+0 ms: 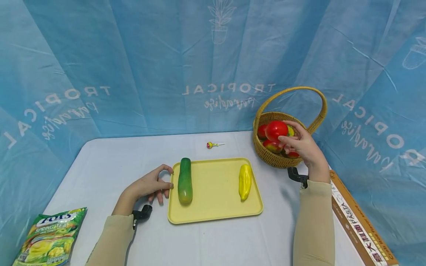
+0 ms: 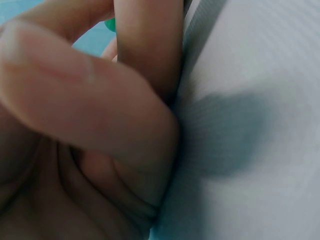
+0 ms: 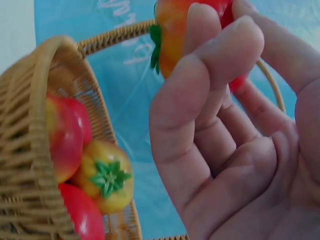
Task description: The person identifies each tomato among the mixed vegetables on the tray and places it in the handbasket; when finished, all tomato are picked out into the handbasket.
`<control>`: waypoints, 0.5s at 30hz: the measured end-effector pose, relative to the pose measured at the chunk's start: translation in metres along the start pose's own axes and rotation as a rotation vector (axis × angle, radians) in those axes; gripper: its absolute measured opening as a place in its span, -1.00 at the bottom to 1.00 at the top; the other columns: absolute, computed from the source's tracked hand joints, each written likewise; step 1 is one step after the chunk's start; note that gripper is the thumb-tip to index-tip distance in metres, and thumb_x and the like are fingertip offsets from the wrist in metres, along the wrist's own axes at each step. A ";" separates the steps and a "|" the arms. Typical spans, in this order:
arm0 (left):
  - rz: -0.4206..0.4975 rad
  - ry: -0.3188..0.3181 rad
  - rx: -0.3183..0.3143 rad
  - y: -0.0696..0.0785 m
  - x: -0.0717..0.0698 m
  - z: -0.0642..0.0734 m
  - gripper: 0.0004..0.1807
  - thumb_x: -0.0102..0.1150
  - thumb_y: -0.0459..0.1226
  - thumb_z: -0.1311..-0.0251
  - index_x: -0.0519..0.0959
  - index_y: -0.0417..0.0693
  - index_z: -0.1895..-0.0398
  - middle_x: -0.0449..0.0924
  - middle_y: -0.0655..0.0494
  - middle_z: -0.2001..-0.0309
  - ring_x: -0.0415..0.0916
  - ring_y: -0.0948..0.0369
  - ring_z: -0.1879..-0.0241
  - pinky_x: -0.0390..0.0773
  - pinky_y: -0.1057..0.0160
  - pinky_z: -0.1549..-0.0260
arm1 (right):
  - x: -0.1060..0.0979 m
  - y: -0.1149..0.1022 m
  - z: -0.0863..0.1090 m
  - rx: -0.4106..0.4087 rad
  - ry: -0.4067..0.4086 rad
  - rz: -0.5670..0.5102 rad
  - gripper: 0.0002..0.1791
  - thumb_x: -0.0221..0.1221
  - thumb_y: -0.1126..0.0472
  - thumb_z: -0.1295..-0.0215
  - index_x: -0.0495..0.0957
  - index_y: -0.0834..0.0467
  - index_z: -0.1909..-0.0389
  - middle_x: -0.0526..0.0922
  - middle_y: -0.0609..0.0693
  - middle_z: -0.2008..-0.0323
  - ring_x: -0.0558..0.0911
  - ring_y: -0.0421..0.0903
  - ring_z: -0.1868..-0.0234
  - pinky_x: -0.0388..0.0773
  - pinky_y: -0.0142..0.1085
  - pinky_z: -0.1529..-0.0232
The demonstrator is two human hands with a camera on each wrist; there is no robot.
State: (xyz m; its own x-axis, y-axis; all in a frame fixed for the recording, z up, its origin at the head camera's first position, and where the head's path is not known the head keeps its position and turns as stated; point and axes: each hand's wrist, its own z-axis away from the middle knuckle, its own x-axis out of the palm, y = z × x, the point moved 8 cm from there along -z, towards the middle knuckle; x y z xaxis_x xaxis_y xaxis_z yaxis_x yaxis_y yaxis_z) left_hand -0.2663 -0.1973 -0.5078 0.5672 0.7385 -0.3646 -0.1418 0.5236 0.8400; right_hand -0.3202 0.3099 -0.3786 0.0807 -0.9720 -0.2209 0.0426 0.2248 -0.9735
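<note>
My right hand (image 1: 301,144) pinches a shiny red tomato (image 1: 277,130) between thumb and fingers, over the wicker basket (image 1: 273,158). In the right wrist view the tomato (image 3: 172,42) shows orange patches and a green leafy top. More red and yellow fruit (image 3: 107,175) lies inside the basket. On the left, my other hand (image 1: 148,187) rests on the table with loosely bent fingers, index and thumb tips right at the rim of the yellow tray (image 1: 213,217). A green cucumber (image 1: 185,181) lies along that side of the tray, and a yellow ridged, banana-shaped piece (image 1: 245,181) at its right.
Behind the tray lies a wrapped lollipop (image 1: 214,145). A green candy bag (image 1: 51,238) sits at the front left, and a long pasta box (image 1: 361,221) runs along the right edge. Blue curtains (image 1: 166,74) close off the back and sides. The basket's tall handle (image 1: 293,88) arches upward.
</note>
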 end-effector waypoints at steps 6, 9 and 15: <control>0.005 -0.004 -0.003 -0.001 0.000 0.000 -0.37 0.30 -0.12 -0.45 0.19 0.05 -0.42 0.76 -0.02 0.45 0.67 0.18 0.67 0.42 0.36 0.75 | -0.011 0.008 0.000 0.033 0.017 -0.012 -0.14 0.35 0.06 -0.46 0.13 -0.08 -0.65 0.79 -0.09 0.46 0.58 -0.14 0.62 0.64 -0.33 0.44; 0.004 -0.004 -0.002 0.000 0.000 0.000 -0.37 0.29 -0.13 -0.45 0.19 0.05 -0.42 0.76 -0.01 0.45 0.67 0.18 0.67 0.41 0.36 0.75 | -0.012 0.006 0.004 0.053 0.015 -0.022 -0.14 0.34 0.08 -0.46 0.11 -0.04 -0.65 0.79 -0.08 0.49 0.57 -0.15 0.64 0.63 -0.33 0.47; 0.002 -0.006 -0.002 0.001 0.001 0.000 -0.37 0.29 -0.13 -0.45 0.19 0.05 -0.42 0.75 0.00 0.46 0.67 0.19 0.67 0.41 0.36 0.75 | -0.013 -0.001 0.013 0.090 0.010 0.020 -0.14 0.32 0.05 -0.49 0.08 0.02 -0.65 0.77 -0.09 0.49 0.57 -0.16 0.62 0.63 -0.35 0.45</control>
State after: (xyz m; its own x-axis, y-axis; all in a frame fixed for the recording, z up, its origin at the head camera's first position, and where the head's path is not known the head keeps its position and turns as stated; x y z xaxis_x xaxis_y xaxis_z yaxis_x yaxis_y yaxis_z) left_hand -0.2657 -0.1965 -0.5075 0.5714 0.7373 -0.3605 -0.1447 0.5228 0.8401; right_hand -0.3083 0.3234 -0.3745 0.0726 -0.9678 -0.2409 0.1306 0.2487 -0.9597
